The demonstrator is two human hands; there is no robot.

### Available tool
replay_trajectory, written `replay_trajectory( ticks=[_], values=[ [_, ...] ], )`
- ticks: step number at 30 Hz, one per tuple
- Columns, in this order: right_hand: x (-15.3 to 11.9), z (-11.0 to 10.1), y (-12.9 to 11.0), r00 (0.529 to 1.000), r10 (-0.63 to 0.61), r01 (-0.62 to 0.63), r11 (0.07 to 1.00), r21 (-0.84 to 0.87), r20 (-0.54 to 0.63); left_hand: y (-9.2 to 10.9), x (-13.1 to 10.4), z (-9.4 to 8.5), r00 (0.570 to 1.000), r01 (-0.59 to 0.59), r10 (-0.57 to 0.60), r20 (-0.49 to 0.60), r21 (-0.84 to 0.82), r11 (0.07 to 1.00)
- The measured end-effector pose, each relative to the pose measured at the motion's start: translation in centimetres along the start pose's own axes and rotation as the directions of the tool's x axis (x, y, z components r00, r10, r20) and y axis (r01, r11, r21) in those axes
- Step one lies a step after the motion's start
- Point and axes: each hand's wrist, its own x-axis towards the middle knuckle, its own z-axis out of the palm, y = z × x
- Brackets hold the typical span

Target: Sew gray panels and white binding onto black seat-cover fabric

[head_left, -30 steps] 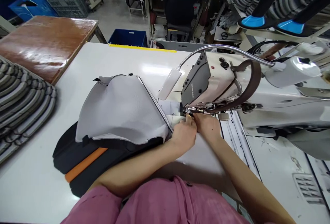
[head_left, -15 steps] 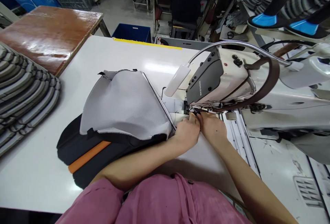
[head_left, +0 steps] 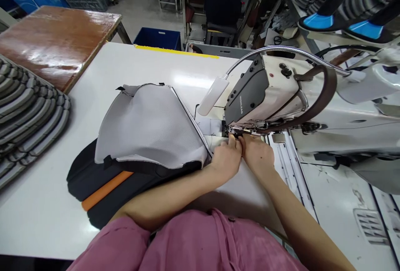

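My left hand [head_left: 227,158] and my right hand [head_left: 258,154] are side by side at the needle area of a sewing machine [head_left: 250,92]. Both have their fingers closed and pressed together. Under the presser foot, right at my fingertips, a small dark piece [head_left: 240,132] shows; most of it is hidden, so its kind is unclear. Left of my left hand lies a grey fabric cover [head_left: 150,125] with black edging. Beneath it, black fabric with an orange stripe [head_left: 106,190] sticks out, partly behind my left forearm.
Stacked grey padded pieces [head_left: 34,117] stand at the table's left. A white lamp [head_left: 213,95] on a bent metal neck hangs near the machine head. Beyond the table are a brown wooden table [head_left: 59,42], a blue bin [head_left: 158,38] and a seated person [head_left: 225,2].
The whole view has shifted slightly. Both hands keep almost the same place at the needle, fingers still closed; the grey cover lies as before.
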Motion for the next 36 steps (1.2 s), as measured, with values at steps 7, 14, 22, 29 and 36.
replay_trajectory(
  ticks=[7,14,22,29,36],
  values=[
    [0.7,0.2,-0.4,0.998,-0.044,0.046,0.998,0.044,-0.035,-0.1,-0.1,-0.3,1.000,-0.005,0.005,-0.003,-0.021,1.000],
    [-0.2,-0.7,-0.3,0.999,-0.041,0.043,0.998,0.052,-0.026,0.0,0.0,0.3,1.000,-0.023,0.024,-0.017,0.020,1.000],
    [-0.3,-0.5,-0.3,0.998,-0.042,0.043,0.999,0.024,-0.038,0.0,0.0,-0.2,1.000,-0.021,0.021,0.001,0.014,1.000],
    [-0.5,-0.6,-0.3,0.999,0.013,-0.010,0.996,0.083,-0.033,0.2,-0.1,-0.5,1.000,0.021,-0.021,0.021,-0.004,1.000],
    [-1.6,1.0,0.3,0.993,0.066,-0.057,0.994,0.090,-0.100,0.1,-0.2,-0.3,0.999,0.023,-0.023,-0.025,-0.024,0.999]
  ],
)
